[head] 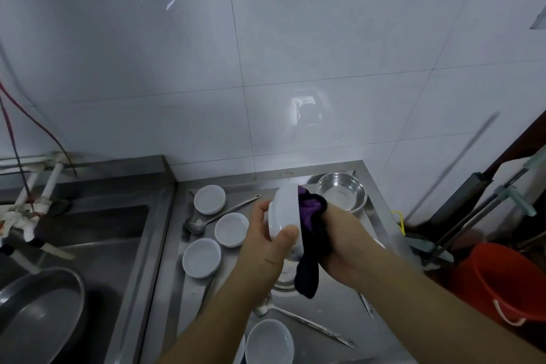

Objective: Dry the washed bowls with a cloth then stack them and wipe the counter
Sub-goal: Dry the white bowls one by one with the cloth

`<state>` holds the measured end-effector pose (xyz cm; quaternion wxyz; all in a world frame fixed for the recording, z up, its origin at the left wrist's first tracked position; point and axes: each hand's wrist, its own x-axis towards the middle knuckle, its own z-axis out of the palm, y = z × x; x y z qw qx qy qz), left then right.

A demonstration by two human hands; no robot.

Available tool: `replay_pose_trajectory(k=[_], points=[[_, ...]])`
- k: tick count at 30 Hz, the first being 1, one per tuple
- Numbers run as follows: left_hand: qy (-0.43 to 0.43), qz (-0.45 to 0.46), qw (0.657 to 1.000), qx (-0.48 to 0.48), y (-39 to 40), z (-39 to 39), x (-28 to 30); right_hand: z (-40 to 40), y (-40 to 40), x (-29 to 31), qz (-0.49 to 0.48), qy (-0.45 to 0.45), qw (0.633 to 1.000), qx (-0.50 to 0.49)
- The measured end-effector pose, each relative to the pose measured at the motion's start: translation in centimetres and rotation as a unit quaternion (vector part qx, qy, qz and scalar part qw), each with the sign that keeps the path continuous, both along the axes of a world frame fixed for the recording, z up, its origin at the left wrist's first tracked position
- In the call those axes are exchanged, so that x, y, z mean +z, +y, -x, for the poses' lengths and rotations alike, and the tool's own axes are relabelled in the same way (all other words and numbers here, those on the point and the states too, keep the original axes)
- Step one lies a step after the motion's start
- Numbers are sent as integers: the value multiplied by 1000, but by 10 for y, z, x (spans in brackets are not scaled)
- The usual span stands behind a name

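A white bowl [285,220] is held tipped on its side above the steel surface [334,298], mouth turned right. The left hand [264,241] has a closed grip round its base, thumb on the wall. The right hand [339,241] clutches a dark purple cloth [311,241], pressing it into the bowl's mouth. Three small white dishes [209,199] sit left of it, a steel bowl [342,190] behind.

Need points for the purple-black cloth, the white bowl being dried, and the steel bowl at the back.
purple and black cloth [310,238], head view, dark fold beside the rim
white ceramic bowl [285,213], head view, outer wall
round stainless steel bowl [342,190], head view, inner base
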<state>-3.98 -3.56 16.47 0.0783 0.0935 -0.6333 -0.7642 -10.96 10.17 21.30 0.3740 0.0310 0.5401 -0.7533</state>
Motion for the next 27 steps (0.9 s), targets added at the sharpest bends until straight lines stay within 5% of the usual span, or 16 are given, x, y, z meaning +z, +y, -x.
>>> replay_pose_trajectory(k=[3,7,14,16,17,19,21,27], points=[[-1,62,998,2,3,-3,0,0,-3,-2,-40,2,999,-37],[-20,178,984,-23,-7,-3,0,8,9,-3,34,-97,994,-48],[-43,292,953,-74,-20,3,13,-2,5,-11,81,-114,987,-74],[-83,177,980,-34,-21,4,14,-1,5,-12,97,-109,985,-96],[-123,50,991,6,-22,5,12,1,5,-13,103,-105,983,-107],[-186,-150,971,13,-25,-2,5,5,6,-16,115,-104,980,-122],[-226,-198,953,-19,-21,-7,4,7,7,-20,126,-110,978,-126],[-160,-306,938,-28,-21,-9,-4,3,5,-30,125,-92,982,-108]])
